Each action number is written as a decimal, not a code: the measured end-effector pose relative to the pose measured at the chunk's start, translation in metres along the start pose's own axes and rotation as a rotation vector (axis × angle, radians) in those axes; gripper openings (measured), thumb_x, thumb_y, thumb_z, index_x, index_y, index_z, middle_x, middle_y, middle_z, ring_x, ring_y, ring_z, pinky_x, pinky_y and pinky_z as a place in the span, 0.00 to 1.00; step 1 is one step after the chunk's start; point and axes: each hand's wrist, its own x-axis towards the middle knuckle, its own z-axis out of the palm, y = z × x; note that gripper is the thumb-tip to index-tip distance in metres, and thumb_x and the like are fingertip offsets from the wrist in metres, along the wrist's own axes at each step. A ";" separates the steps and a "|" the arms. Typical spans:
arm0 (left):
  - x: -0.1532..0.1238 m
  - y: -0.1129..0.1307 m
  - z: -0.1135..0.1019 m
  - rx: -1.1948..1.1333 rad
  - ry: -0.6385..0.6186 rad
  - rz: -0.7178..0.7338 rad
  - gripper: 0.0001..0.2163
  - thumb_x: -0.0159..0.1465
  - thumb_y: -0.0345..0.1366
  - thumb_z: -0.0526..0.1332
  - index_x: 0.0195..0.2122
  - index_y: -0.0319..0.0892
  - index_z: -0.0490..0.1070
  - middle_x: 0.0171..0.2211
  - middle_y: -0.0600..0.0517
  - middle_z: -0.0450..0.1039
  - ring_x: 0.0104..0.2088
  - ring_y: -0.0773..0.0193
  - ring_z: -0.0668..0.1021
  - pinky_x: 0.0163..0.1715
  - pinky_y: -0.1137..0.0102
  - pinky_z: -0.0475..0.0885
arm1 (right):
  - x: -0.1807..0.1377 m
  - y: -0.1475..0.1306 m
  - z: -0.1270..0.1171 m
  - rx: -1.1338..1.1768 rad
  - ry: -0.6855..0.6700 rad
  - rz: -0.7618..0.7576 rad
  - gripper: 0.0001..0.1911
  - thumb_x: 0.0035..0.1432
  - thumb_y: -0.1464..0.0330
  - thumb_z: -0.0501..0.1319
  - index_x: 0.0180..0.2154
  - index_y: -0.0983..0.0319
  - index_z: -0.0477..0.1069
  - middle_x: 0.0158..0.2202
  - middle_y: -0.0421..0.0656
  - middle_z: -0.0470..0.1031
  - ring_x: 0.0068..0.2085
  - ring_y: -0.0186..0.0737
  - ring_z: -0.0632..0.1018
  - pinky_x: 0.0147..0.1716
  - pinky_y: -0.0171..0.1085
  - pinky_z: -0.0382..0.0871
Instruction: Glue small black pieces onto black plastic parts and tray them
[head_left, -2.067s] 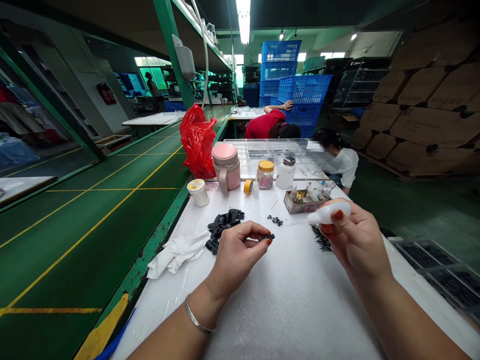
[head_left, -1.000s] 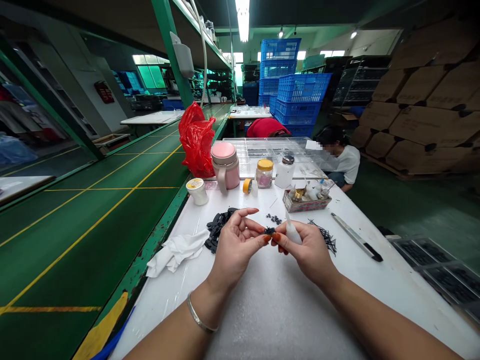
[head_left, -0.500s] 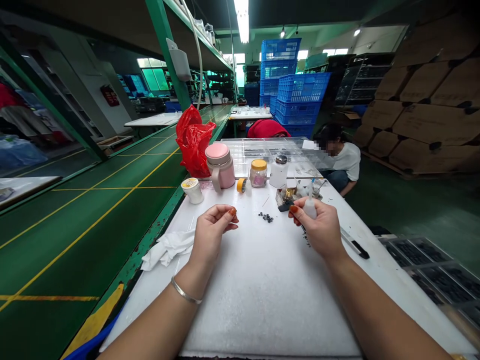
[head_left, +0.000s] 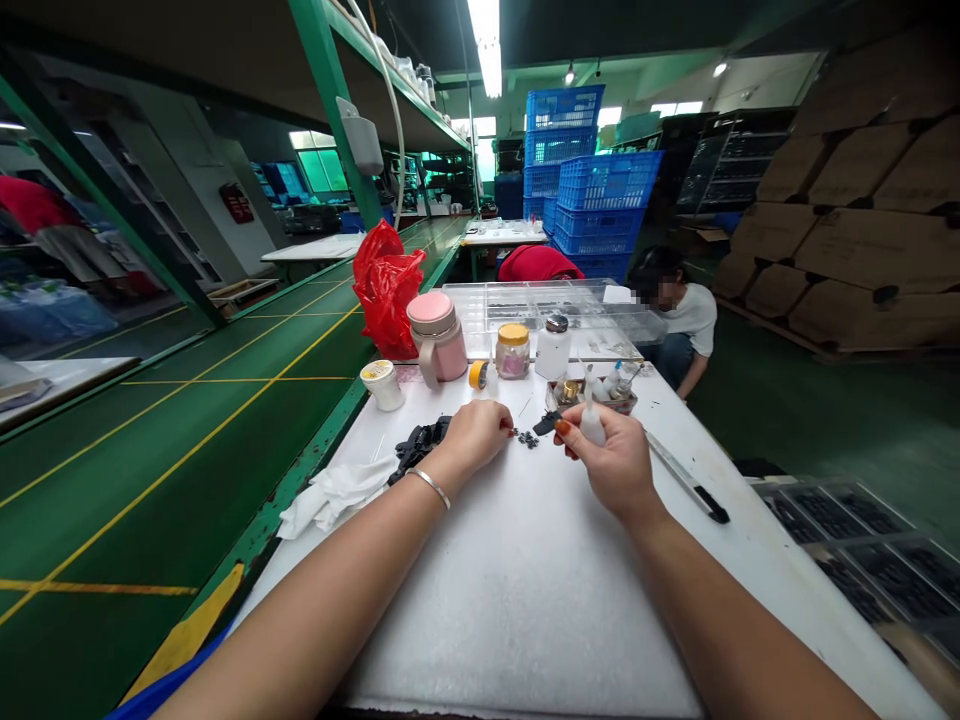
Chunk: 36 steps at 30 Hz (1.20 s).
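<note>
My left hand point(head_left: 480, 436) reaches over the table with its fingertips pinched at the edge of a small pile of dark ring-like parts point(head_left: 529, 439). What sits in that pinch, if anything, is too small to make out. In my right hand point(head_left: 619, 465) a small white squeeze bottle point(head_left: 592, 424) with a thin nozzle stands upright, nozzle up. The thumb and finger of that same hand also pinch a flat black piece point(head_left: 547, 424), which points left toward the pile. Behind my left wrist lies a heap of black pieces point(head_left: 421, 443), partly hidden by the forearm.
A white cloth point(head_left: 334, 497) lies left; a utility knife point(head_left: 694, 485) lies right. Behind stand a white tub point(head_left: 382, 385), pink mug point(head_left: 442, 345), yellow tape roll point(head_left: 478, 375), yellow-lidded jar point(head_left: 513, 352), white bottle point(head_left: 553, 348) and small tray point(head_left: 621, 402). A person point(head_left: 686, 320) crouches beyond.
My left hand has moved right to the pile of small dark parts, uncovering the black heap behind it. My right hand has shifted slightly left with the bottle and the black piece.
</note>
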 end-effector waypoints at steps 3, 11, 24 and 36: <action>0.002 -0.003 0.007 -0.036 -0.004 -0.030 0.04 0.54 0.31 0.63 0.27 0.43 0.78 0.29 0.47 0.77 0.34 0.56 0.75 0.35 0.67 0.64 | 0.001 0.001 0.001 -0.008 -0.002 -0.003 0.10 0.56 0.63 0.63 0.28 0.63 0.72 0.22 0.40 0.72 0.22 0.34 0.70 0.22 0.33 0.63; -0.009 0.001 -0.009 -0.406 -0.069 -0.038 0.03 0.52 0.33 0.66 0.26 0.40 0.74 0.27 0.48 0.77 0.32 0.59 0.77 0.32 0.68 0.70 | -0.001 -0.001 0.002 -0.041 -0.044 -0.010 0.12 0.57 0.61 0.63 0.27 0.63 0.71 0.22 0.40 0.73 0.23 0.35 0.70 0.22 0.33 0.62; -0.064 0.017 -0.034 -1.546 -0.154 -0.205 0.11 0.48 0.30 0.74 0.26 0.36 0.73 0.28 0.49 0.77 0.27 0.70 0.78 0.25 0.79 0.68 | -0.019 -0.022 0.012 0.180 -0.241 0.107 0.14 0.56 0.60 0.66 0.26 0.63 0.71 0.21 0.41 0.73 0.22 0.34 0.69 0.22 0.34 0.63; -0.072 0.011 -0.017 -1.792 -0.296 -0.186 0.09 0.49 0.30 0.74 0.29 0.38 0.76 0.29 0.52 0.75 0.28 0.72 0.75 0.30 0.77 0.72 | -0.027 -0.023 0.016 0.438 -0.340 0.268 0.13 0.56 0.62 0.67 0.26 0.62 0.71 0.21 0.41 0.72 0.22 0.34 0.68 0.22 0.34 0.61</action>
